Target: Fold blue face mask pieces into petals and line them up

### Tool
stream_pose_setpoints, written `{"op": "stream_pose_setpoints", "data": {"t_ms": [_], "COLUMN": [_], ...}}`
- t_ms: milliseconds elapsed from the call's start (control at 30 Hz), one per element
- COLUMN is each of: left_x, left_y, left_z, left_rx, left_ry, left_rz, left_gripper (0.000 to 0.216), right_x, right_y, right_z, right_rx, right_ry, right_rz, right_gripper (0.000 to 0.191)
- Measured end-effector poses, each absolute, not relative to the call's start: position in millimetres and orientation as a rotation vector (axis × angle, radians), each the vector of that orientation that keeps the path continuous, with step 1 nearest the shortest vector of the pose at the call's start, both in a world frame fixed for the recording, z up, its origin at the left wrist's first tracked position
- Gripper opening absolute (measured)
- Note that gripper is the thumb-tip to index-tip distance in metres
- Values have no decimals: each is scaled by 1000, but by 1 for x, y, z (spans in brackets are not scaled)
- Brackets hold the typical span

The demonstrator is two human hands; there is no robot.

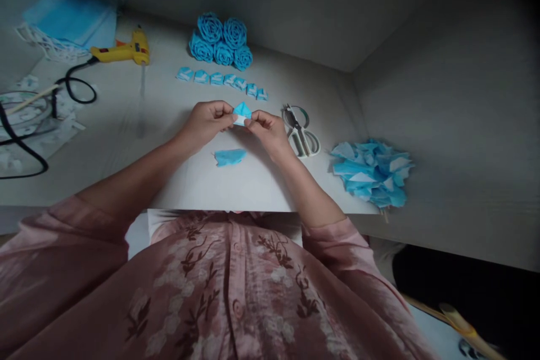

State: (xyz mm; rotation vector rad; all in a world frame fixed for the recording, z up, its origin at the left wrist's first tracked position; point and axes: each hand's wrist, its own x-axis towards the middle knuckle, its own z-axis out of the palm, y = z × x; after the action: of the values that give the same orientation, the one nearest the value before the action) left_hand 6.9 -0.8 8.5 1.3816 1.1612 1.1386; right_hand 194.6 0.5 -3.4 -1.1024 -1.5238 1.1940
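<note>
Fabric (242, 109), blue and white, is pinched at its lower corners by the left hand (211, 119) and right hand (269, 128), peaked between them above the desk (189, 185), near a row of folded pieces (216, 78). Even thumb pressure should keep the crease crisp and peak centred.

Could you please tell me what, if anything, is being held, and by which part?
The left hand and right hand hold a small, pointed, blue-and-white folded fabric-like piece, pinched at its two lower ends.
</note>
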Motion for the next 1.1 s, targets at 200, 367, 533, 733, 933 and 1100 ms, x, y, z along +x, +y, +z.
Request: {"op": "stream_pose_setpoints", "data": {"t_ms": [200,367,533,733,933,1100], "left_x": [1,0,2,6,10,9], "left_y": [3,5,6,2,-5,-5], "left_z": [11,8,8,10,3,4], "left_rx": [1337,1306,1250,1438,1782,1859], "left_ry": [1136,1135,1135,1272,1352,1352], "left_rz": [1087,1104,1132,1352,1239,1180], "left_gripper": [16,15,12,12,4,7], "right_x": [200,201,200,199,195,194], "right_y": [1,1,2,5,4,2], "right_z": [5,5,1,-3,-6,-5], "right_rx": [-1024,-1028,-1033,-1042,-1055,-1073], "right_ry": [-1452,-1437,-1471,-1478,-1558,-1641], "right_rz": [1415,1449,1314,1175,1070,972], "right_gripper": [29,34,31,22,24,24]}}
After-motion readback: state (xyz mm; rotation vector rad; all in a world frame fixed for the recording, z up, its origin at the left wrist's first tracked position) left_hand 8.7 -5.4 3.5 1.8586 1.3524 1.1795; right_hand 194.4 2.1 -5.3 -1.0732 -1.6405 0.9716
